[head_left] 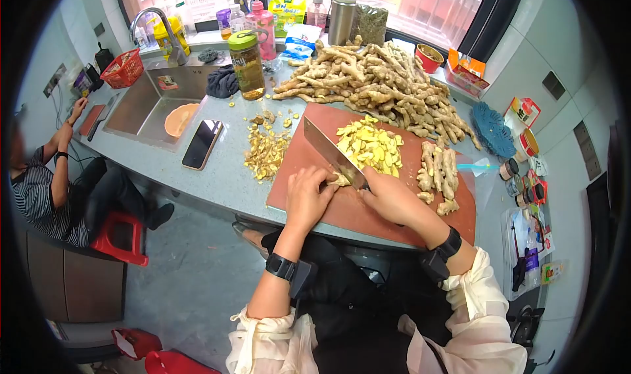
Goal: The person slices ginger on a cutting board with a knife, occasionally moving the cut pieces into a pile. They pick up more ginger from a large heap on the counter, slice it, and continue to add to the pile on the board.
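A cleaver [330,149] is gripped by its handle in my right hand [391,198], its broad blade slanting toward the upper left over the brown cutting board [296,193]. My left hand [309,195] has its fingers bent around a piece of ginger [340,179] beside the blade. Just beyond the blade lies a heap of sliced yellow ginger [374,149]. Several whole ginger roots [439,170] rest in a group on the board's right side. Left of the board, trimmed ginger scraps [264,152] are piled on the counter.
A large mound of ginger [374,78] fills the back of the counter. A green-lidded bottle [247,68], a phone [202,144] and the sink [141,111] are to the left. At right sits a blue dish [493,129]. Another person [52,183] sits at far left.
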Tool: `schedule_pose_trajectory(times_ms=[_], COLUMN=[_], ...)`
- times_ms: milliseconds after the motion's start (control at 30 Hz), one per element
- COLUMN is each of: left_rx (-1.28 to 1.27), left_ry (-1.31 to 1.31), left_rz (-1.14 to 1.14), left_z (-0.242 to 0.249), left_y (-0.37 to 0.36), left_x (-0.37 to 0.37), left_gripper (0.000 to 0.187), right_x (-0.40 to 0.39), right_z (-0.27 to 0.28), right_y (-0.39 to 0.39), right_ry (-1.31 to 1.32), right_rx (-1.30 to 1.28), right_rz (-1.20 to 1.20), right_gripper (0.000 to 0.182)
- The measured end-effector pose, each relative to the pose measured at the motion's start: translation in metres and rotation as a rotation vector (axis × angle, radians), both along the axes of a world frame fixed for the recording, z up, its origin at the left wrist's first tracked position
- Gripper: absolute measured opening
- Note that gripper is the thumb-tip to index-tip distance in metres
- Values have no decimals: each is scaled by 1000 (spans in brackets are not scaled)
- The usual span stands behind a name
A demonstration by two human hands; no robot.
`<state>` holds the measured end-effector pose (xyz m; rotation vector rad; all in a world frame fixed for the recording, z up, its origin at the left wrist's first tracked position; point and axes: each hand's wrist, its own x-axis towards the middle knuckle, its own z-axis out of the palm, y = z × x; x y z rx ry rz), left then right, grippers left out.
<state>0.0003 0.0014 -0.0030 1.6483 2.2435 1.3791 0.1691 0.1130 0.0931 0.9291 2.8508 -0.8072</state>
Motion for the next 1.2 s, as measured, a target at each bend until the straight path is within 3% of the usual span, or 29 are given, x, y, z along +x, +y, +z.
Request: schedule_pose_trajectory(times_ms=[233, 400, 533, 633, 833, 900, 1200], left_rx=[20, 45, 22, 9, 31, 34, 13], left_ry=[5, 7, 0, -9, -7, -12, -23], left_rz=[9, 7, 19, 24, 3, -9, 6], left_z=[1, 0, 2, 1, 1, -1, 4], left_y=[-1, 0, -1, 0, 1, 1, -1], left_x=[0, 0, 1, 0, -2, -1, 0], left_gripper=[15, 15, 15, 15, 15, 15, 15], right_x=[26, 44, 49, 41, 29, 27, 24], right_z=[-5, 22, 23, 28, 8, -4, -2], right_y=[9, 0, 1, -1, 1, 1, 3], right_ry=[98, 49, 67, 7, -63, 36, 94], right_rx=[51, -152, -55, -171, -110, 19, 13], right_rz=[36, -64, 0, -45, -13, 22, -8], right_gripper=[37, 39, 38, 38, 35, 34, 38])
